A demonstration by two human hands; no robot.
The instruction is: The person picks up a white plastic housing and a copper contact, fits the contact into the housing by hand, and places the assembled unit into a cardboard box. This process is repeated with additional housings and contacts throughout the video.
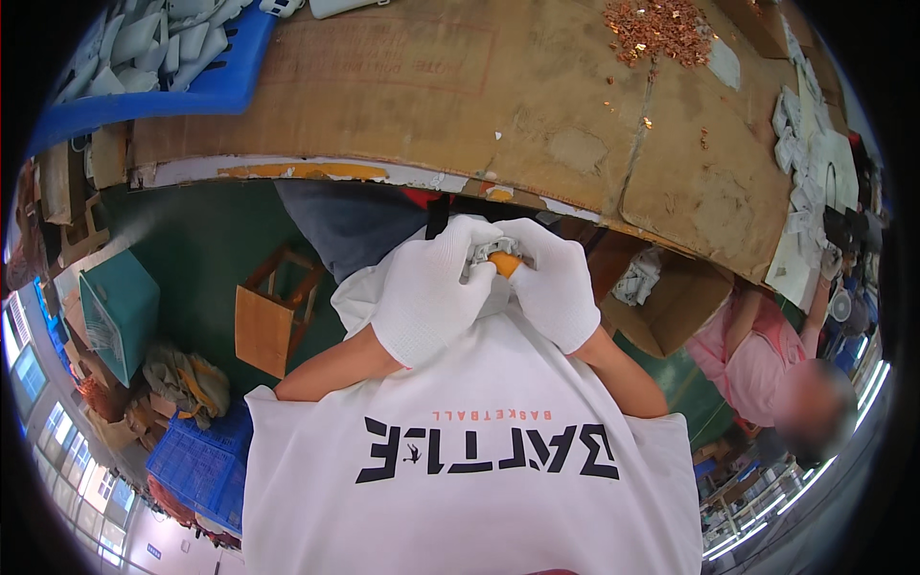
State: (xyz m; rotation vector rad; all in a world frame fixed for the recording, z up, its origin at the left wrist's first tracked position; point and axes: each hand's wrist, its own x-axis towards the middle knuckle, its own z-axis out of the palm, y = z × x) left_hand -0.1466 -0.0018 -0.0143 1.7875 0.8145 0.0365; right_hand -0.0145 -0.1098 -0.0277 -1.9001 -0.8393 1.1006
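Note:
In front of my chest, just off the table's near edge, both white-gloved hands meet around a small grey-white moulded part point(491, 247). My left hand point(433, 286) is closed on its left side, thumb and fingers bent round it. From the right, my right hand point(558, 284) grips the same part, its fingers curled over the top. Something orange point(503, 263) shows at my right thumb, against the part; whether it is a thumb cover or a separate piece, I cannot tell. The gloves hide most of the part.
A cardboard-covered table point(402, 86) spans the far side, with a pile of small copper-coloured pieces point(656, 31) and a blue crate point(182, 101) of white plastic parts. An open carton point(671, 307) stands at right, a wooden stool point(268, 326) at left. Another person point(757, 355) sits at far right.

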